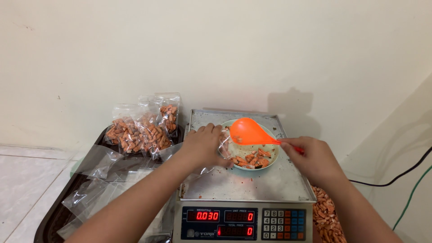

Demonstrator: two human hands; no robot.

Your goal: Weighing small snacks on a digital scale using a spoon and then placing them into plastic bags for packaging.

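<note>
I am holding an orange plastic scoop pinched in my right hand, over the pale round bowl of snack pieces; left hand is gripping a clear plastic bag beside it, which may slip and spill pieces.

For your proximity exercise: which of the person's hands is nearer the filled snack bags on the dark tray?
Left. The left hand is just right of the filled snack bags; the right hand is farther right, beyond the bowl.
</note>
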